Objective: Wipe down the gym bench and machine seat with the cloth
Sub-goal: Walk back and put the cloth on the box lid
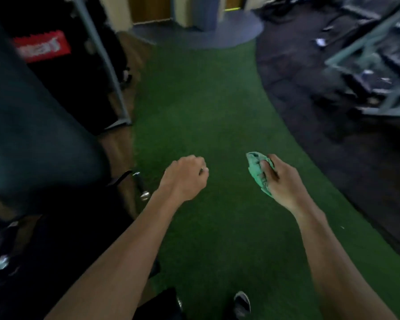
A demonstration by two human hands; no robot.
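Observation:
My right hand (282, 181) holds a crumpled light-green cloth (256, 167), bunched between the fingers and held out over the green turf. My left hand (185, 176) is curled into a loose fist with nothing in it, level with the right hand and a little to its left. Both forearms reach forward from the bottom of the view. A large dark padded shape (32, 139) stands at the left; the blur hides whether it is a bench or a machine pad.
A strip of green turf (194, 100) runs ahead between dark rubber flooring (310, 112) on the right and wood floor on the left. A grey metal frame (109, 72) and a red-labelled black object (42, 47) stand at the left. Blurred machine frames (379, 72) fill the right. My shoe (241, 301) shows at the bottom.

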